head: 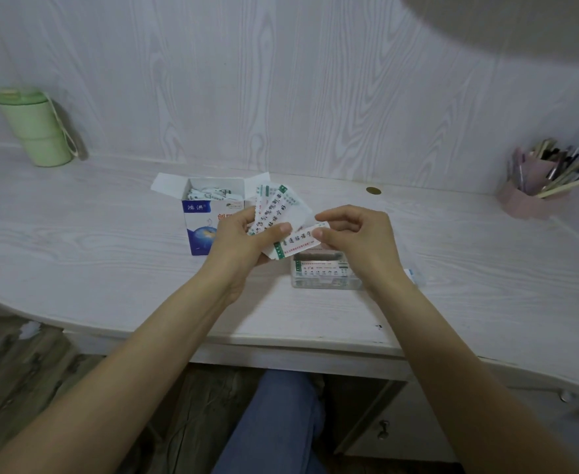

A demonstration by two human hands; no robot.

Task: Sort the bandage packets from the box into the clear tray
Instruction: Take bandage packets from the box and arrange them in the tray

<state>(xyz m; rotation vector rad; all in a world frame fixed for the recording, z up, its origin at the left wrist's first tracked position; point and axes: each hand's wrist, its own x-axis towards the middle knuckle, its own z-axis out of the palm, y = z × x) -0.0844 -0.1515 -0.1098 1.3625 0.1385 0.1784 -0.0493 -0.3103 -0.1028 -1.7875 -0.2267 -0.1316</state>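
My left hand (243, 237) holds a fanned bunch of white bandage packets (277, 206) with green ends and dark print, above the desk. My right hand (353, 237) pinches the right end of the lowest packet (296, 239) in that fan between thumb and forefinger. Behind my left hand stands the open blue-and-white box (199, 213), with more packets (209, 194) visible inside. The clear tray (325, 278) sits on the desk under my right wrist, partly hidden, with some packets lying flat in it.
A green lidded cup (33, 126) stands at the far left against the wall. A pink holder full of pens (541, 186) sits at the far right. A small brass-coloured disc (372, 190) lies on the white desk (110, 241) behind the tray. My knee shows below the desk edge.
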